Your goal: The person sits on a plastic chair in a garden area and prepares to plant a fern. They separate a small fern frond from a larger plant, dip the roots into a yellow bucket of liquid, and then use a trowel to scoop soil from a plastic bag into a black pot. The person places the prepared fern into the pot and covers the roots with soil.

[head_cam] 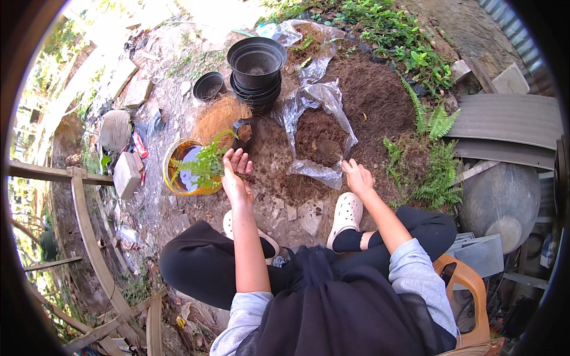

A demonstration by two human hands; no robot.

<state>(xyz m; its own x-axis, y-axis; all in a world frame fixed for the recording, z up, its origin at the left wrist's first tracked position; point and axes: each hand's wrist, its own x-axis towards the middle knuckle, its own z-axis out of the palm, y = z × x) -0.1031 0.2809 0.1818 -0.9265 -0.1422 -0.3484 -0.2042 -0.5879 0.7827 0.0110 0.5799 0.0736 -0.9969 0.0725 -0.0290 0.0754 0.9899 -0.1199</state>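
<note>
My left hand point(238, 175) holds a small fern point(202, 167) by its base, with dark roots showing beside the palm. Its fronds hang over a yellow-rimmed bucket point(165, 162) of dark liquid. My right hand point(358, 178) is at the near right rim of a clear plastic bag point(345, 120), fingers bent; whether they grip the rim or something inside is unclear. Brown fibrous potting material point(318, 129) fills the opened bag, and a flat brown scoop-like piece point(328, 152) lies in it. Just beyond my left fingers stands a black nursery bag point(242, 133) with brown filling.
Stacked black plastic pots point(256, 66) and a single pot point(209, 86) stand beyond tan coconut fibre point(220, 116). A dark soil heap point(374, 93) rises behind the bag. More ferns point(427, 173) lie at right, beside a large grey jar point(498, 204). Concrete blocks point(127, 173) sit left.
</note>
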